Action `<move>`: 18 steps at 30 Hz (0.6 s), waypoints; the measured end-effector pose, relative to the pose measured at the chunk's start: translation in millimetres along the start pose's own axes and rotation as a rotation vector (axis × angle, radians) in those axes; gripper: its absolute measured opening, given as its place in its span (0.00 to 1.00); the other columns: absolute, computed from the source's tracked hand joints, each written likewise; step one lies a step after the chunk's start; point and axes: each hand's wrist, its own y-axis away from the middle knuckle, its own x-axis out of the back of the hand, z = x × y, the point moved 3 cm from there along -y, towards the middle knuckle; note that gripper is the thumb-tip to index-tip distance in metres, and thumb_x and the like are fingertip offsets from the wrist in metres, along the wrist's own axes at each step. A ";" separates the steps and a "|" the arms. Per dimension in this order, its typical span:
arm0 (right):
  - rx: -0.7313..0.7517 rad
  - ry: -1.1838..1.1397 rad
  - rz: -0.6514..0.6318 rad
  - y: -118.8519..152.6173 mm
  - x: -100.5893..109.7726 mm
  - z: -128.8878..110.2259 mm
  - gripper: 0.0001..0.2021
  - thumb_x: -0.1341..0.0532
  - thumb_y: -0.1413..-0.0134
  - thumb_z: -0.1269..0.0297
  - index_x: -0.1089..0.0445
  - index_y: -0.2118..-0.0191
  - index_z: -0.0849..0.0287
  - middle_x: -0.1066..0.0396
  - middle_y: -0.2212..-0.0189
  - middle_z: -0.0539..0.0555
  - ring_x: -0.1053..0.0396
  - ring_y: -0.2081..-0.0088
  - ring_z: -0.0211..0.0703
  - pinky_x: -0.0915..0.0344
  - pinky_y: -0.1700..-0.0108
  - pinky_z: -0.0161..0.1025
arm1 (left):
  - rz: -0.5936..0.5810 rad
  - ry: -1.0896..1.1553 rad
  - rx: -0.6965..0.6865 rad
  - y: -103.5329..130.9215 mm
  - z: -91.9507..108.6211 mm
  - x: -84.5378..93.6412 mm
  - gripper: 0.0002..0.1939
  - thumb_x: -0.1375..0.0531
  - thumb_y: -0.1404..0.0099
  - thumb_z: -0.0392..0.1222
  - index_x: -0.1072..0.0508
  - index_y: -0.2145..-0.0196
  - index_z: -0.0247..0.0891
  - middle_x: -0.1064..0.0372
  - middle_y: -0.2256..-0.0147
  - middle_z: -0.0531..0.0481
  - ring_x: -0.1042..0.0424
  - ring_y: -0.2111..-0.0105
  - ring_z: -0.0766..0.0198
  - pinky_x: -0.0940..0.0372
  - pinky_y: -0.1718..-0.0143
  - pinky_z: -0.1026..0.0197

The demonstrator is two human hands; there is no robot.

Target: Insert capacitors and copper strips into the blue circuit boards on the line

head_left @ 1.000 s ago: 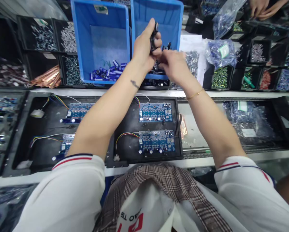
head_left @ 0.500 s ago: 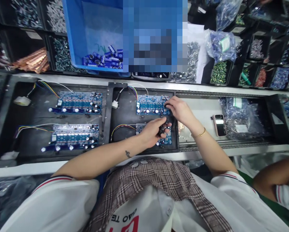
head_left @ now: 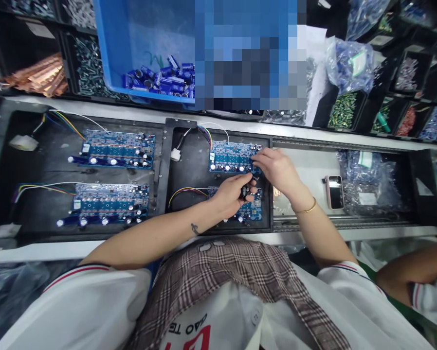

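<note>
Left boards (head_left: 119,142) have blue cans (head_left: 82,160), upper right board (head_left: 227,150) shows none. Left hand (head_left: 231,194) cups dark bits (head_left: 245,191); can't tell what right hand (head_left: 281,171) pinches.

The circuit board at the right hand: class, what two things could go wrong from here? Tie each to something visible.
The left hand holds several small dark parts over the nearer board, so one might drop onto it. The right hand has its fingers at the right end of the circuit board and could knock its small parts.
</note>
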 end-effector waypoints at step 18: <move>-0.188 0.040 0.057 22.0 -10.7 -2.2 0.12 0.44 0.35 0.58 0.23 0.63 0.52 0.25 0.64 0.56 0.37 0.53 0.58 0.46 0.51 0.59 | -0.006 -0.167 0.206 -3.4 -3.2 7.5 0.17 0.49 0.27 0.43 0.27 0.66 0.28 0.36 0.76 0.49 0.40 0.84 0.73 0.57 0.87 0.71</move>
